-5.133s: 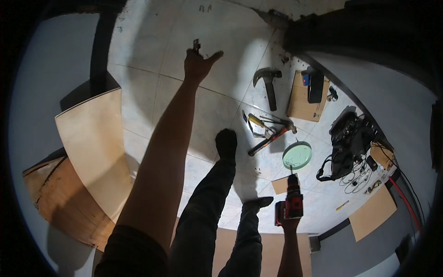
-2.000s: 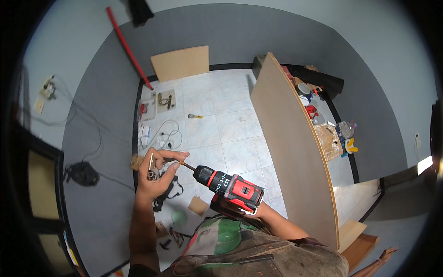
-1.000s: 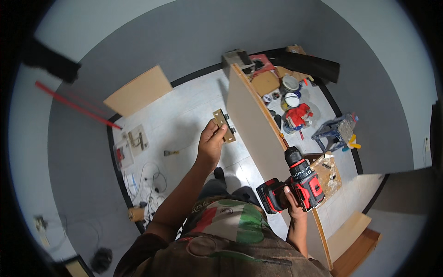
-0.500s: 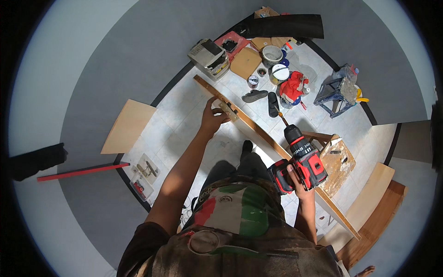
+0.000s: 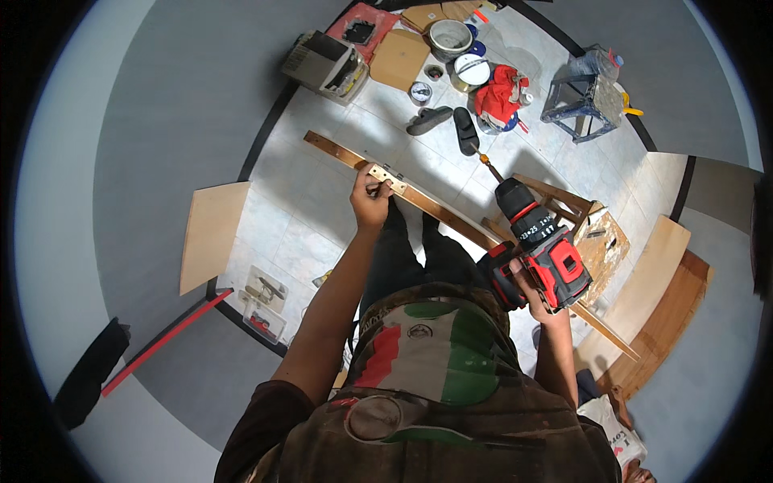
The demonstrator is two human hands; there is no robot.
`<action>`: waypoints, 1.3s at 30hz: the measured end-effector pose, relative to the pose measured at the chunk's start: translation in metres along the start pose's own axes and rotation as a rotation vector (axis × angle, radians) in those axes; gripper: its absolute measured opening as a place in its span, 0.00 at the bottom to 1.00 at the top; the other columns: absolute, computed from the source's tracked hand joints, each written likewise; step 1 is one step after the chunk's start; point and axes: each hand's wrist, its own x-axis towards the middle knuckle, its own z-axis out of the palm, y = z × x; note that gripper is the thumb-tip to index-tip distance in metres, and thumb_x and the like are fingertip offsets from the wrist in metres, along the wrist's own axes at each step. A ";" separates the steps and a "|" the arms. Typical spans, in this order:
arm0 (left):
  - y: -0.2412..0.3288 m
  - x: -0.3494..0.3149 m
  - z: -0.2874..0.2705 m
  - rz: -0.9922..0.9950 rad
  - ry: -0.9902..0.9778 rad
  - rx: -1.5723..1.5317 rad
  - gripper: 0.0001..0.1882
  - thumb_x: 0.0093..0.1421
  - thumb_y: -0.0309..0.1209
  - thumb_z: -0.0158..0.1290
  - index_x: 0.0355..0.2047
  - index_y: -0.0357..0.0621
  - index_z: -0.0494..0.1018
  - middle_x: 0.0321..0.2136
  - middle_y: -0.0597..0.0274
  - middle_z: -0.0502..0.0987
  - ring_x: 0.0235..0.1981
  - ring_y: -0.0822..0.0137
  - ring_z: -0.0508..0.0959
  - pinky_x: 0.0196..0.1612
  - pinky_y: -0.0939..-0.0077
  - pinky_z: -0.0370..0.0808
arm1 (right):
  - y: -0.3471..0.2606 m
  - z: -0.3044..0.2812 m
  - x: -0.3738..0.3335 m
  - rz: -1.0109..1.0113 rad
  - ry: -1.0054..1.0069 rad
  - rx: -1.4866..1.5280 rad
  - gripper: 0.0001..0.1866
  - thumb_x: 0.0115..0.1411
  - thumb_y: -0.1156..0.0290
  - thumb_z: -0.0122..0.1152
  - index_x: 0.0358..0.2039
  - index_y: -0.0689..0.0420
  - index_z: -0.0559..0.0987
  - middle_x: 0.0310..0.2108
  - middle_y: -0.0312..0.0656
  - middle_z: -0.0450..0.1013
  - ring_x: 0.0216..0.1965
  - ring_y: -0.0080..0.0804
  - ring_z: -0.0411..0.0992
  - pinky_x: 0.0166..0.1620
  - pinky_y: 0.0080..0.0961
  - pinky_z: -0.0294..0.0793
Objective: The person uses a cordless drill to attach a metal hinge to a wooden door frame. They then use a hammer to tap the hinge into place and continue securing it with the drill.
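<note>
My left hand (image 5: pixel 370 201) has its fingers closed on a brass-coloured hinge (image 5: pixel 390 178) with screw holes. The hinge lies against the narrow edge of a long wooden panel (image 5: pixel 451 221), which stands across in front of my legs. My right hand (image 5: pixel 539 299) is wrapped round the grip of a red and black cordless drill (image 5: pixel 550 256), its palm partly hidden by the drill body. The drill's bit (image 5: pixel 488 165) points forward and left, apart from the hinge.
A paint-stained wooden stool (image 5: pixel 602 241) stands under the drill. Ahead are sandals (image 5: pixel 466 131), a red cloth (image 5: pixel 501 92), paint buckets (image 5: pixel 451 39) and a step stool (image 5: pixel 581 105). A tool case (image 5: pixel 264 302) lies left. Another person's hand (image 5: pixel 640 473) shows at lower right.
The hinge now lies flatter along the panel's edge, with my left fingers curled at its near side. My view has tilted, and the panel edge has turned toward me. The drill stays in my right hand.
</note>
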 end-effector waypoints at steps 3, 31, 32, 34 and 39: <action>-0.006 0.000 0.000 0.093 0.033 0.123 0.27 0.61 0.18 0.66 0.61 0.37 0.74 0.42 0.56 0.78 0.42 0.64 0.83 0.40 0.70 0.89 | -0.018 0.008 0.020 -0.075 0.044 -0.011 0.10 0.70 0.66 0.69 0.45 0.58 0.83 0.29 0.33 0.76 0.30 0.23 0.74 0.35 0.26 0.74; 0.028 0.020 -0.025 0.403 -0.099 0.865 0.32 0.53 0.37 0.73 0.60 0.60 0.81 0.76 0.43 0.57 0.76 0.35 0.51 0.74 0.46 0.56 | -0.009 0.024 0.036 -0.091 -0.121 0.006 0.09 0.66 0.65 0.72 0.45 0.50 0.88 0.43 0.42 0.85 0.47 0.44 0.83 0.52 0.40 0.80; 0.024 0.025 -0.030 0.371 -0.193 0.896 0.29 0.53 0.37 0.73 0.57 0.61 0.83 0.77 0.45 0.57 0.76 0.34 0.51 0.74 0.45 0.55 | -0.012 0.028 0.036 -0.111 -0.084 0.042 0.08 0.66 0.68 0.72 0.42 0.58 0.85 0.37 0.44 0.82 0.38 0.43 0.81 0.45 0.37 0.79; 0.018 0.036 -0.037 0.335 -0.339 0.907 0.27 0.52 0.37 0.74 0.55 0.63 0.84 0.76 0.48 0.60 0.77 0.32 0.50 0.75 0.43 0.55 | -0.010 0.028 0.031 -0.060 -0.103 0.054 0.10 0.65 0.66 0.73 0.45 0.53 0.87 0.42 0.43 0.84 0.45 0.43 0.82 0.50 0.38 0.80; 0.010 0.055 -0.050 0.324 -0.509 0.868 0.28 0.51 0.36 0.74 0.55 0.61 0.84 0.70 0.46 0.70 0.77 0.31 0.50 0.77 0.38 0.52 | -0.015 0.030 0.026 -0.106 -0.028 0.049 0.08 0.65 0.69 0.73 0.43 0.57 0.86 0.37 0.45 0.83 0.39 0.43 0.82 0.43 0.37 0.80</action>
